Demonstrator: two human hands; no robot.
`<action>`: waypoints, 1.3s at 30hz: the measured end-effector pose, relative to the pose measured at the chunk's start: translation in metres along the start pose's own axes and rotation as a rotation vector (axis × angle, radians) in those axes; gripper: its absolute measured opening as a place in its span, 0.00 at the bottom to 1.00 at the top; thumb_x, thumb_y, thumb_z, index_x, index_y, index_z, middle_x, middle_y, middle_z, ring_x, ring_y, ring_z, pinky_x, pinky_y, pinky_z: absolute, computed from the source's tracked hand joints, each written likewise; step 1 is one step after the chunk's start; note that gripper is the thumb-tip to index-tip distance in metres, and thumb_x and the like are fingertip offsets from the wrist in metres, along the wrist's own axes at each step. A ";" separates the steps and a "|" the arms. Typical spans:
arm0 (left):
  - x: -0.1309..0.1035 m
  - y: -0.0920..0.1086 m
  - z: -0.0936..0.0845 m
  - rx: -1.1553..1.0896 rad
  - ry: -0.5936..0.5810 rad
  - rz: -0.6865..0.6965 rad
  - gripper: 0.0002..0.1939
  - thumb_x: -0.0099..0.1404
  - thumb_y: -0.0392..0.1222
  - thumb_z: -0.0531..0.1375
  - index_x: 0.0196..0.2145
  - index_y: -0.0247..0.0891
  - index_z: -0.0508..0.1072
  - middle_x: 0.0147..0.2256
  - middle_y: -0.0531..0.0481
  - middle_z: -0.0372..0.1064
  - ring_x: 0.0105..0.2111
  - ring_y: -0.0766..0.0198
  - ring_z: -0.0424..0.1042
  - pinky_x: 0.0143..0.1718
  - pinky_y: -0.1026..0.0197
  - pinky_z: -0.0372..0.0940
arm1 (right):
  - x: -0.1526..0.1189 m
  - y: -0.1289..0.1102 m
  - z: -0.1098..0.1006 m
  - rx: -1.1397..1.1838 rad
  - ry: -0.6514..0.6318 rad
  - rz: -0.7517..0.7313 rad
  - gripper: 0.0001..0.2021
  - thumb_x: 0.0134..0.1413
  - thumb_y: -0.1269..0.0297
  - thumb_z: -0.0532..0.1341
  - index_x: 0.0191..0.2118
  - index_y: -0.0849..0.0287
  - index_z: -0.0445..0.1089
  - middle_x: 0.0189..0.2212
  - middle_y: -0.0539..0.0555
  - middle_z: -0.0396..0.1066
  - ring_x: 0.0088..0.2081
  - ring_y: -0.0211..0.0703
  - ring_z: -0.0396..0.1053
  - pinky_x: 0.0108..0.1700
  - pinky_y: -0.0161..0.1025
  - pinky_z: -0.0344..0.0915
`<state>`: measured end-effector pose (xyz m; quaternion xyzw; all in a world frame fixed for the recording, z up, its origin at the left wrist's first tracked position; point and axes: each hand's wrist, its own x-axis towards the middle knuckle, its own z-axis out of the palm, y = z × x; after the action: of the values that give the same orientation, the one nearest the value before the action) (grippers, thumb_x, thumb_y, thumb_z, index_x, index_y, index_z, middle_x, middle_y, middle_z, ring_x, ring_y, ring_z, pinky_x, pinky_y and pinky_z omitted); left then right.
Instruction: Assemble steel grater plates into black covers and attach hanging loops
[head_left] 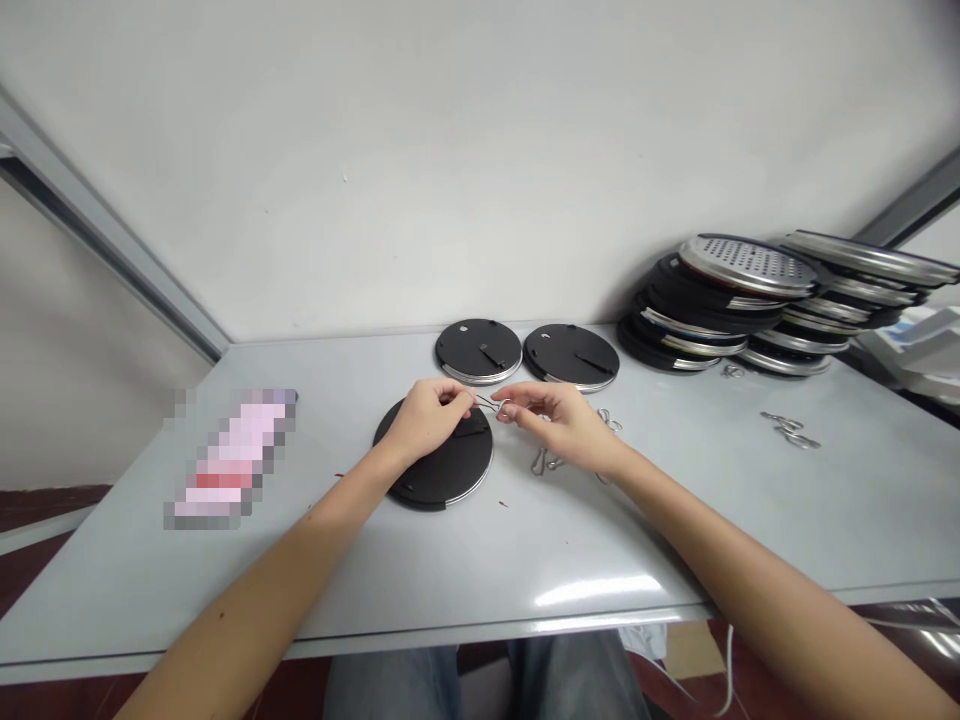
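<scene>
Between my hands is a small bent wire clip [487,402] with a round loop at its right end. My left hand [426,415] pinches its thin end above a round black disc [442,474]. The fingers and thumb of my right hand [559,420] close on the loop end. The disc lies flat on the table, with a metallic rim showing at its lower right; my left hand and forearm hide part of it. Several loose metal wire clips [540,460] lie under and behind my right hand, partly hidden by it.
Two similar black discs [480,350] lie near the wall. Leaning stacks of discs with metal rims [697,320] stand at the back right. More wire clips [791,430] lie on the right of the grey table [480,590]. A blurred-out phone-like object [240,455] lies left.
</scene>
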<state>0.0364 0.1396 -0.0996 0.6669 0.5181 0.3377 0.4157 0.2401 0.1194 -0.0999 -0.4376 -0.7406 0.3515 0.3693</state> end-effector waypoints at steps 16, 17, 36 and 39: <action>-0.002 0.004 0.008 0.041 0.012 0.027 0.14 0.61 0.48 0.58 0.25 0.37 0.75 0.26 0.51 0.74 0.29 0.62 0.72 0.33 0.63 0.64 | -0.003 0.004 0.012 -0.326 0.025 -0.137 0.12 0.61 0.66 0.55 0.44 0.59 0.73 0.34 0.54 0.77 0.31 0.40 0.72 0.35 0.36 0.66; -0.002 0.004 0.008 0.044 0.000 0.034 0.14 0.61 0.49 0.58 0.25 0.37 0.75 0.26 0.51 0.74 0.30 0.62 0.72 0.34 0.63 0.64 | -0.003 0.005 0.013 -0.370 0.025 -0.157 0.12 0.62 0.66 0.54 0.46 0.59 0.72 0.35 0.55 0.76 0.32 0.40 0.72 0.35 0.37 0.66; -0.009 -0.001 0.011 0.392 0.018 0.348 0.11 0.66 0.40 0.56 0.35 0.45 0.80 0.37 0.51 0.78 0.41 0.56 0.73 0.46 0.56 0.64 | -0.003 0.007 0.019 -0.847 -0.182 -0.107 0.08 0.66 0.69 0.49 0.37 0.61 0.64 0.32 0.57 0.71 0.32 0.44 0.69 0.31 0.37 0.56; -0.007 -0.005 0.006 0.375 -0.048 0.376 0.11 0.66 0.39 0.57 0.40 0.45 0.80 0.39 0.51 0.78 0.42 0.58 0.73 0.46 0.56 0.64 | -0.005 0.008 0.017 -0.848 -0.221 -0.120 0.08 0.65 0.71 0.49 0.37 0.61 0.63 0.32 0.57 0.72 0.32 0.44 0.69 0.32 0.37 0.56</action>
<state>0.0378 0.1326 -0.1066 0.8245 0.4289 0.2911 0.2270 0.2303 0.1142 -0.1158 -0.4666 -0.8785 0.0391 0.0953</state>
